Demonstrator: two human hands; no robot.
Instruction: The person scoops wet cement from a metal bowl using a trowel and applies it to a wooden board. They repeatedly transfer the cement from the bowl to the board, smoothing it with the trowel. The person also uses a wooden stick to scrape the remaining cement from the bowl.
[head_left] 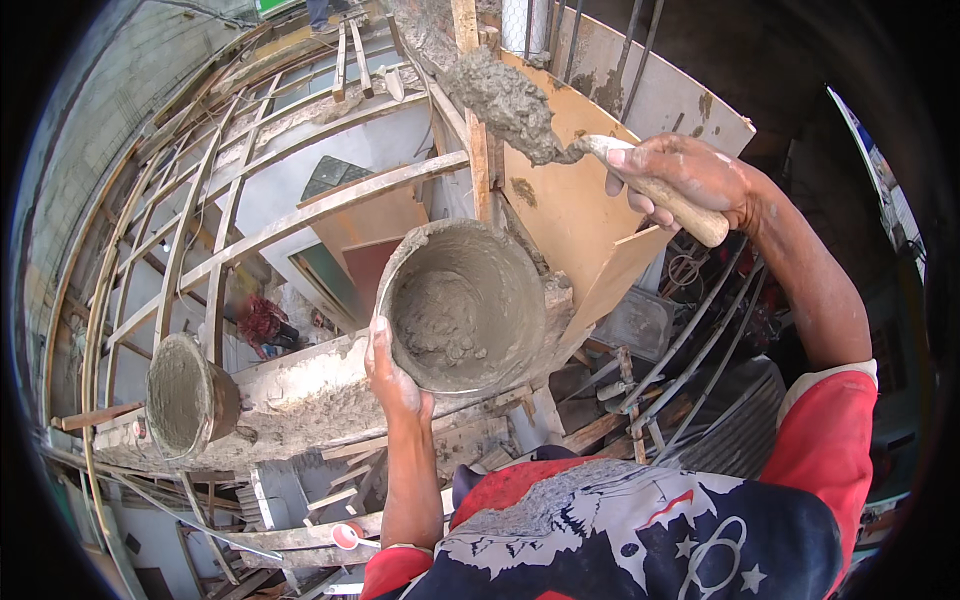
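Observation:
My right hand [690, 178] is closed round the wooden handle of a trowel [688, 212], raised at the upper right. A thick heap of wet grey mortar [505, 105] covers the trowel's blade, which is hidden under it. Below and left of it, my left hand [396, 372] grips the near left side of a round bucket [522, 285], its fingers partly hidden by the wall. Mortar coats the bucket's inside, and more lies at the bottom. The bucket is on or just above a rough concrete beam [310, 375]; its underside is hidden.
A second mortar-filled bucket [185, 400] stands on the beam at the left. Wooden formwork panels [570, 210] and upright steel bars [640, 60] rise beyond my right hand. Timber framing [270, 245] spans a drop, where a person in red [265, 325] is below. Bent pipes [700, 340] lie lower right.

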